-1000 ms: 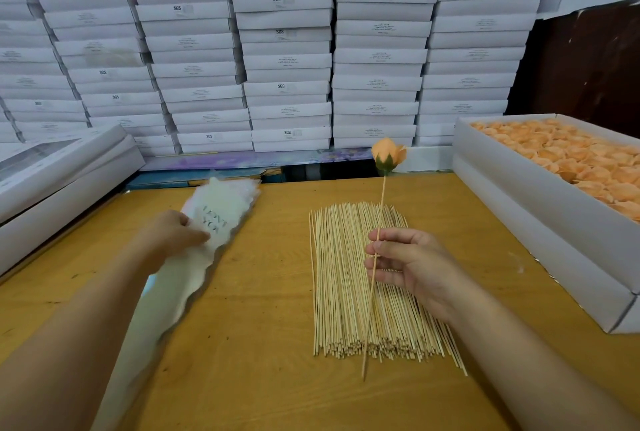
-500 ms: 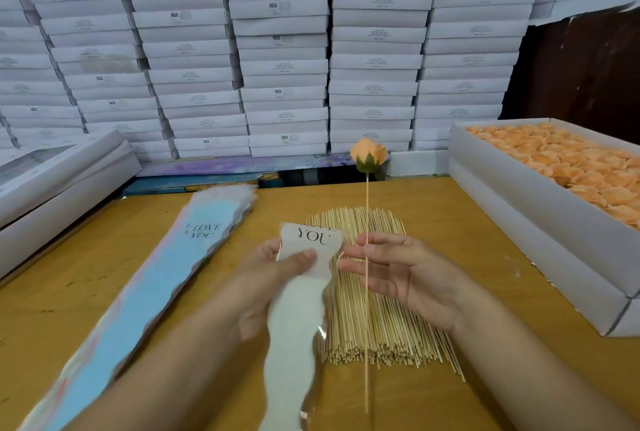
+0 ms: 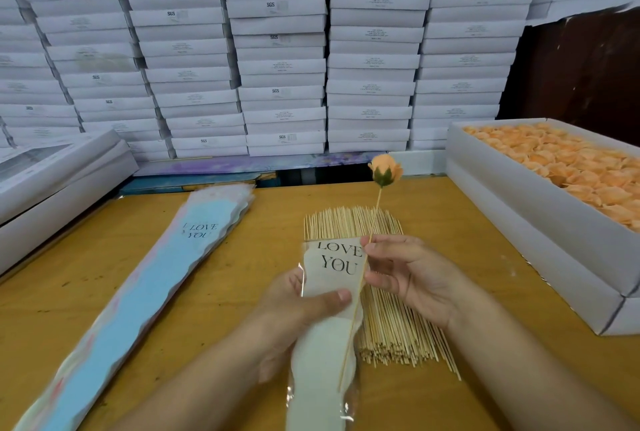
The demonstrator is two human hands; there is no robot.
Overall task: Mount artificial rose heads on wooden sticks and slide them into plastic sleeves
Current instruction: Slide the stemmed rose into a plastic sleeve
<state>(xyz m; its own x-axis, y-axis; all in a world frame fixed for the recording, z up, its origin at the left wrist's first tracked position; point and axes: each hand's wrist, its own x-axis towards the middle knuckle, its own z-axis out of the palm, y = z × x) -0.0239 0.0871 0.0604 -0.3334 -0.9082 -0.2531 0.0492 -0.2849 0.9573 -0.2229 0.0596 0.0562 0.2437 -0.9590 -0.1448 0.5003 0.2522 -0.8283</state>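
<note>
My left hand (image 3: 298,313) grips a cream plastic sleeve (image 3: 327,337) printed "LOVE YOU", thumb across its front, held upright over the table. My right hand (image 3: 412,274) pinches a thin wooden stick (image 3: 375,212) that carries an orange rose head (image 3: 385,169) at its top. The stick's lower part lies against the sleeve's right edge; whether it is inside the sleeve I cannot tell. Under both hands lies a flat pile of bare wooden sticks (image 3: 391,330).
A stack of blue and pastel sleeves (image 3: 138,295) lies on the wooden table (image 3: 485,292) at the left. A white box (image 3: 540,222) filled with orange rose heads (image 3: 581,167) stands at the right. White boxes lie at the left edge and are stacked along the back.
My left hand took one sleeve off the left stack and brought it to the middle. The stick with the rose tilted and now rests against the sleeve.
</note>
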